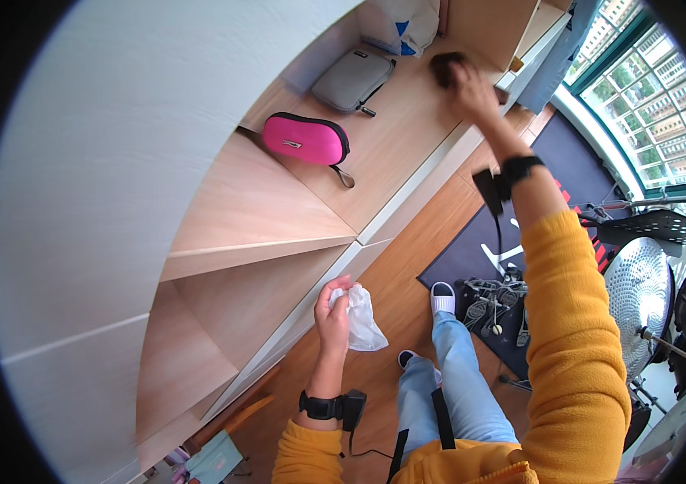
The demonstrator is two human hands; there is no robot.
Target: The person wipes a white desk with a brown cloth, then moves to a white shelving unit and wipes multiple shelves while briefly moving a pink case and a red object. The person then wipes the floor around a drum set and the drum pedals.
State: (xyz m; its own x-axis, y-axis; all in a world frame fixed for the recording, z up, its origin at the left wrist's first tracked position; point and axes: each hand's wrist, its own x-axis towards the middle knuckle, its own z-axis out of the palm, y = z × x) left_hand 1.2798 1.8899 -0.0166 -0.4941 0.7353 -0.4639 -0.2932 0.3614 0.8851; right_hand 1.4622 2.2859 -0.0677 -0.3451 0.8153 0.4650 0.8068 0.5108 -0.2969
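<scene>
My left hand (pixel 334 314) grips a crumpled white tissue or cloth (pixel 366 320), which hangs beside the front edge of a wooden cabinet. Up at the top right of the shelf, my right hand (pixel 469 91) reaches over the board, blurred, with its fingers against a dark brown object (pixel 446 68); whether it grips this I cannot tell. On the same wooden shelf (pixel 397 145) lie a grey zippered pouch (pixel 352 80) and, nearer to me, a pink hard zippered case (pixel 305 140) with a wrist loop.
A white cabinet panel (pixel 89 169) fills the left side. White bags (pixel 415 24) stand at the shelf's back. Lower compartments (pixel 258 284) are open-fronted. On the right are a drum kit's cymbal (pixel 638 302), pedals (pixel 494 302) on a dark mat and a barred window (pixel 652 97).
</scene>
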